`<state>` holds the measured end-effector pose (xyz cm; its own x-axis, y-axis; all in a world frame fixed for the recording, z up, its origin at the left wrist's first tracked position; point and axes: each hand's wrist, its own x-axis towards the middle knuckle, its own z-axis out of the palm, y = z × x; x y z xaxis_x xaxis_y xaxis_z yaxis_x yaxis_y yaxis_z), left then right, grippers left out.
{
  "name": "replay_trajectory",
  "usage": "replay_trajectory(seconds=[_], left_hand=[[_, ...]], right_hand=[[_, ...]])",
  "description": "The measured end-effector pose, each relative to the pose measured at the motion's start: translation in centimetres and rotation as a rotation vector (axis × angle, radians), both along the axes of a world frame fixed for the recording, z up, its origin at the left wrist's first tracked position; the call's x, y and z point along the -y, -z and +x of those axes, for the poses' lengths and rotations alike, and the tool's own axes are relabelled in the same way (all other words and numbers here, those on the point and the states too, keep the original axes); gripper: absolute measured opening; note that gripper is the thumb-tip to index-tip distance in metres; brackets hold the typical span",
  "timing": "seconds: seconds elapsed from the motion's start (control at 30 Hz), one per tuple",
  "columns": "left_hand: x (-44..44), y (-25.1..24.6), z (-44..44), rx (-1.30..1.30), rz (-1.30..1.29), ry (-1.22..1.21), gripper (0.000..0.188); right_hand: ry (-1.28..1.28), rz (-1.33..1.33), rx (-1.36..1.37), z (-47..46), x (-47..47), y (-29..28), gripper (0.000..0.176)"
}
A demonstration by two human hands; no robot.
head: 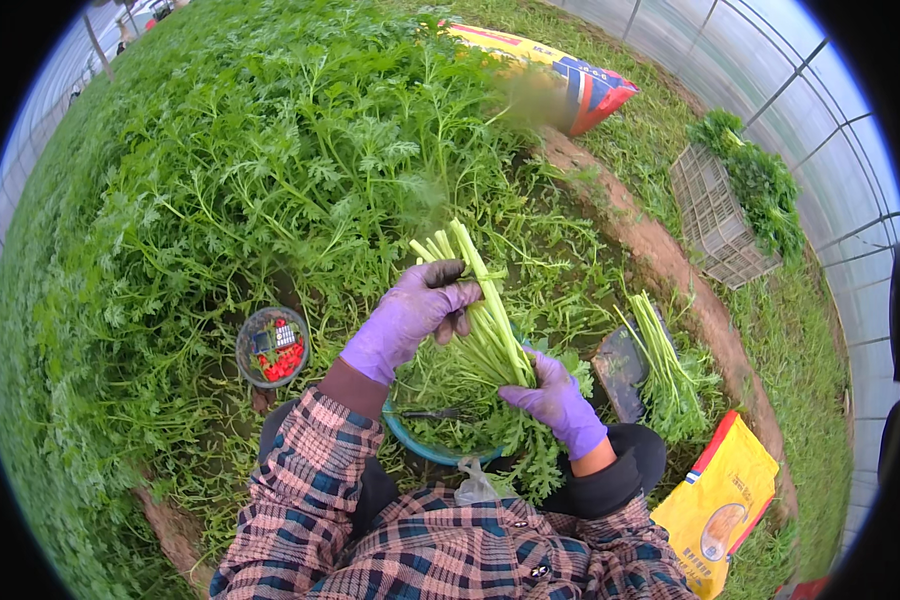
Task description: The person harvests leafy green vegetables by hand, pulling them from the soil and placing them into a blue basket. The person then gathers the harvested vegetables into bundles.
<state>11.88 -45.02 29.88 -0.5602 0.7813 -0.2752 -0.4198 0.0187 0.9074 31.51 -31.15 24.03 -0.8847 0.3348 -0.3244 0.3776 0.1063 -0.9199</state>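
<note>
My left hand, in a soiled purple glove, grips the cut stem ends of a bunch of leafy greens. The bunch looks like garland chrysanthemum, tilted with stem ends away from me. Farther down the stalks, my right hand, gloved in the same purple, is closed around the bunch near its leaves. Leaves hang below that hand towards my lap. Under the bunch lies a teal basin between my legs, with loose greens and a dark slender object inside; what that object is stays unclear.
On my left stands a small bucket holding red pieces and a small device. Cut greens lie on a dark board or box at right. Beyond are a yellow sack, a filled crate, another sack and standing crop.
</note>
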Motion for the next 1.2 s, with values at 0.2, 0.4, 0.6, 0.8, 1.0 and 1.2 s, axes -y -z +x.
replay_trajectory(seconds=[0.2,0.4,0.6,0.8,1.0,1.2], left_hand=[[2.7,-3.0,-2.6,0.035,0.475,-0.326,0.018],[1.8,-1.6,0.1,-0.927,0.102,-0.244,0.031],[0.4,1.2,0.1,-1.429,-0.322,-0.193,0.029],[3.1,0.8,-4.3,-1.385,-0.777,-0.380,0.030],[2.3,-0.2,-2.6,-0.610,-0.061,-0.497,0.034],[1.6,-0.7,-0.1,-0.972,-0.356,-0.244,0.043]], right_hand=[[0.049,-0.096,-0.074,0.1,0.0,-0.6,0.053],[0.078,0.404,-0.115,-0.3,0.4,-0.8,0.053],[0.058,0.798,-0.233,-0.4,0.1,-0.7,0.053],[0.104,0.777,-0.241,-0.3,-0.1,-0.4,0.053],[0.047,0.940,-0.229,-0.3,-0.5,-0.8,0.054],[-0.007,1.148,-0.220,-0.4,-0.2,-1.5,0.072]])
